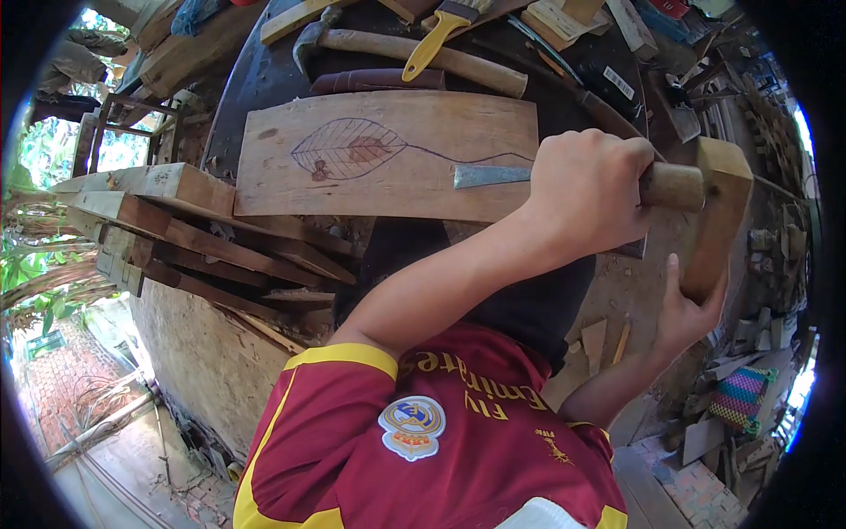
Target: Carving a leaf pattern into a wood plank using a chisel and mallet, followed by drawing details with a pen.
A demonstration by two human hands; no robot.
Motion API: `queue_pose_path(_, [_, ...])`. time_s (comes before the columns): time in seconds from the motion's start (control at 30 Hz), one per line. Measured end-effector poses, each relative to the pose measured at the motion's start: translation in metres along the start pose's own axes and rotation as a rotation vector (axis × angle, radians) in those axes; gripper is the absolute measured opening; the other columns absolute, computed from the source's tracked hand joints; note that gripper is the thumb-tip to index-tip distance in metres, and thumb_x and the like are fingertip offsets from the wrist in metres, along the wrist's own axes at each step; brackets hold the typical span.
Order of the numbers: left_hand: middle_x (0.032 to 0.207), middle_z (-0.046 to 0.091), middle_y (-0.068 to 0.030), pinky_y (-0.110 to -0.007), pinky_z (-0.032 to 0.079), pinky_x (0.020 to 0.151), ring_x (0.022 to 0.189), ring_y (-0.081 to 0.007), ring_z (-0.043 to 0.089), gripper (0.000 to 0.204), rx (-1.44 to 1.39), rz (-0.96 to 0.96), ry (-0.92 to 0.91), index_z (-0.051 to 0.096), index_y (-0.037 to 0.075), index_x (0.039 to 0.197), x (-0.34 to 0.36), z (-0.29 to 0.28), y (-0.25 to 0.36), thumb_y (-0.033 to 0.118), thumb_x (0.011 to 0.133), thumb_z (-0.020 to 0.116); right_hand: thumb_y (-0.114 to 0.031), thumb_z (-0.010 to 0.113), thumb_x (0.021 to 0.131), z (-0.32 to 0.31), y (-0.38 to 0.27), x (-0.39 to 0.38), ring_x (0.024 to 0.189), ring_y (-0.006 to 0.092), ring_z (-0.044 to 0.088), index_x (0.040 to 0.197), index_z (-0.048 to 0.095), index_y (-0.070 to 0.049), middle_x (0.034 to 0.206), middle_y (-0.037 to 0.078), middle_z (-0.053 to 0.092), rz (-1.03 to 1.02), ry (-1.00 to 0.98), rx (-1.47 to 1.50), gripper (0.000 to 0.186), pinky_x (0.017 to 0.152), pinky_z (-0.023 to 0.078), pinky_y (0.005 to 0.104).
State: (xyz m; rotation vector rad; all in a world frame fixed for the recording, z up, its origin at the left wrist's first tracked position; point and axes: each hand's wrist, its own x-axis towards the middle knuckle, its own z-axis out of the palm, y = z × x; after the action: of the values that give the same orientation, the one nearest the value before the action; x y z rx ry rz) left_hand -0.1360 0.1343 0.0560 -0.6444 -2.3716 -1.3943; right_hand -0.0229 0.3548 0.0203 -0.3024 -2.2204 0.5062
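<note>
My left hand [583, 181] grips a chisel's wooden handle [674, 186]; its flat metal blade [486, 175] lies over a light board [388, 198] at the end of a drawn line. The board bears an outlined leaf [344, 148] with a long wavy stem. My right hand [689, 313] holds a wooden mallet [718, 212] upright at the right, its head beside the rear end of the chisel handle.
On the dark table [251, 84] behind the board are a hammer [423, 55], a yellow-handled brush [423, 53], pencils and wood pieces. Stacked planks [132, 212] stand at the left. A woven multicoloured item [740, 397] lies among offcuts at lower right.
</note>
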Motion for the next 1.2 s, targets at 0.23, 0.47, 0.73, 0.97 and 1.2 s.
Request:
queue_pose_path(0.23, [0.07, 0.068, -0.0132, -0.046, 0.054, 0.062, 0.07, -0.0362, 0.068, 0.02, 0.038, -0.003, 0.028, 0.069, 0.012, 0.077, -0.001, 0.004, -0.001, 0.019, 0.06, 0.077, -0.019, 0.092, 0.076, 0.009, 0.0, -0.014, 0.112, 0.0284, 0.064, 0.132, 0.059, 0.007, 0.128, 0.02, 0.065, 0.146, 0.061, 0.174, 0.07, 0.096, 0.053, 0.0422])
queue_pose_path(0.47, [0.07, 0.068, -0.013, -0.046, 0.055, 0.063, 0.07, -0.0358, 0.069, 0.021, 0.031, -0.001, 0.023, 0.07, 0.012, 0.078, -0.001, 0.003, 0.0, 0.02, 0.061, 0.077, -0.009, 0.09, 0.078, 0.015, -0.01, -0.02, 0.112, 0.0233, 0.063, 0.134, 0.057, 0.007, 0.129, 0.017, 0.064, 0.338, 0.114, 0.295, 0.067, 0.095, 0.053, 0.0375])
queue_pose_path(0.73, [0.07, 0.068, -0.0129, -0.045, 0.055, 0.062, 0.07, -0.0355, 0.069, 0.02, 0.039, -0.003, -0.006, 0.07, 0.012, 0.077, -0.003, 0.003, 0.0, 0.02, 0.06, 0.077, -0.011, 0.09, 0.077, 0.008, 0.008, -0.013, 0.111, 0.0227, 0.064, 0.133, 0.058, 0.007, 0.128, 0.017, 0.065, 0.217, 0.044, 0.174, 0.067, 0.095, 0.054, 0.0377])
queue_pose_path(0.97, [0.069, 0.069, -0.0127, -0.046, 0.054, 0.062, 0.069, -0.0352, 0.069, 0.02, 0.063, -0.001, -0.012, 0.07, 0.012, 0.077, -0.002, 0.005, -0.005, 0.021, 0.061, 0.077, -0.02, 0.092, 0.077, 0.015, -0.002, -0.022, 0.113, 0.0275, 0.065, 0.134, 0.06, 0.004, 0.129, 0.019, 0.065, 0.03, 0.014, 0.007, 0.069, 0.095, 0.055, 0.0425])
queue_pose_path(1.2, [0.072, 0.07, -0.0137, -0.047, 0.055, 0.064, 0.072, -0.0364, 0.07, 0.023, 0.13, -0.032, -0.051, 0.072, 0.012, 0.081, -0.002, 0.006, -0.005, 0.022, 0.061, 0.077, -0.018, 0.092, 0.077, 0.018, 0.002, -0.031, 0.112, 0.0258, 0.066, 0.132, 0.062, 0.005, 0.128, 0.019, 0.067, 0.072, 0.028, 0.101, 0.067, 0.095, 0.053, 0.0397])
